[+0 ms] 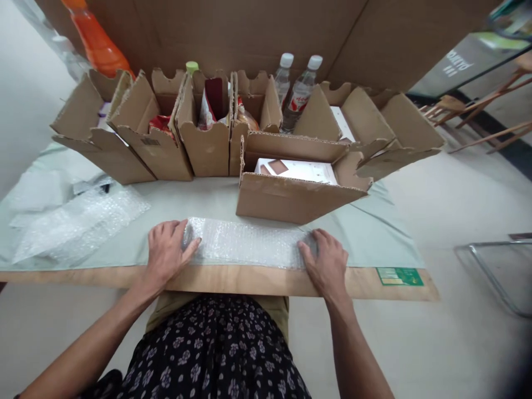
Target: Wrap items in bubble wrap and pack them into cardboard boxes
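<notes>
A long bundle wrapped in bubble wrap (pixel 245 244) lies across the near edge of the table. My left hand (pixel 166 252) grips its left end, fingers curled over the top and thumb along the front. My right hand (pixel 326 263) holds its right end the same way. What is inside the wrap is hidden. Just beyond it stands an open cardboard box (pixel 291 197) holding a white flat package (pixel 297 169).
A row of open cardboard boxes (pixel 166 138) with snack packets stands behind. Two water bottles (pixel 297 88) and an orange bottle (pixel 97 44) stand at the back. Loose bubble wrap sheets (pixel 75 224) lie at left. A pale green cloth (pixel 374 233) covers the wooden table.
</notes>
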A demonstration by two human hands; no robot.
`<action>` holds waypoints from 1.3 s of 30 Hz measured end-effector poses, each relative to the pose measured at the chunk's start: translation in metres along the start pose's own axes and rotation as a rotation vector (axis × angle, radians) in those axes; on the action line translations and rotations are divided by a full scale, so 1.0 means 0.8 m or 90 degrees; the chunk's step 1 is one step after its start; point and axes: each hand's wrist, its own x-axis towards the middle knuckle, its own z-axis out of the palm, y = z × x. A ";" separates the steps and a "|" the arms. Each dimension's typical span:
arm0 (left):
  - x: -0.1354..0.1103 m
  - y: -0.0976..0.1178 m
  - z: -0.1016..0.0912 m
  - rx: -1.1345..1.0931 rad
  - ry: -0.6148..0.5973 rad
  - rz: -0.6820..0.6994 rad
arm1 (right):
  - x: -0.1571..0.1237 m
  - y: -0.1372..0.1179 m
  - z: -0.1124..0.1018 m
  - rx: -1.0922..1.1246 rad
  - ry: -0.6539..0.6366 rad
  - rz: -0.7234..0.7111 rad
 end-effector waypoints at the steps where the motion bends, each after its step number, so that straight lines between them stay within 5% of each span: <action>1: 0.000 -0.002 0.003 0.001 -0.007 -0.043 | 0.002 -0.002 0.002 0.020 -0.020 0.003; 5: 0.000 -0.008 0.010 -0.104 -0.052 -0.107 | -0.012 -0.018 -0.013 0.203 -0.059 0.039; 8: 0.013 -0.023 -0.008 -0.156 -0.053 -0.117 | -0.049 -0.043 -0.035 0.378 -0.124 0.128; 13: 0.096 -0.033 -0.039 -0.080 0.015 -0.021 | -0.113 -0.111 -0.031 0.539 -0.238 0.060; 17: 0.153 0.001 -0.019 -0.044 -0.018 0.075 | -0.132 -0.159 -0.011 0.550 -0.331 0.008; 19: 0.142 0.015 -0.008 -0.082 -0.005 0.073 | -0.134 -0.171 -0.013 0.571 -0.388 0.013; 22: 0.073 0.017 -0.011 -0.264 -0.017 0.046 | -0.129 -0.176 -0.023 0.624 -0.451 0.057; 26: -0.037 0.007 -0.038 -0.651 -0.190 -0.004 | -0.102 -0.184 -0.017 0.761 -0.486 0.143; 28: -0.064 0.010 -0.044 -0.700 -0.225 -0.037 | -0.082 -0.194 -0.004 0.832 -0.494 0.170; 31: -0.061 0.022 -0.032 -0.553 -0.165 -0.129 | -0.060 -0.206 0.009 0.867 -0.495 0.180; 34: -0.035 0.029 -0.008 -0.396 -0.092 -0.143 | -0.058 -0.201 0.006 0.770 -0.406 0.115; 39: -0.017 0.025 0.010 -0.257 -0.087 -0.083 | -0.066 -0.181 0.009 0.394 -0.202 -0.248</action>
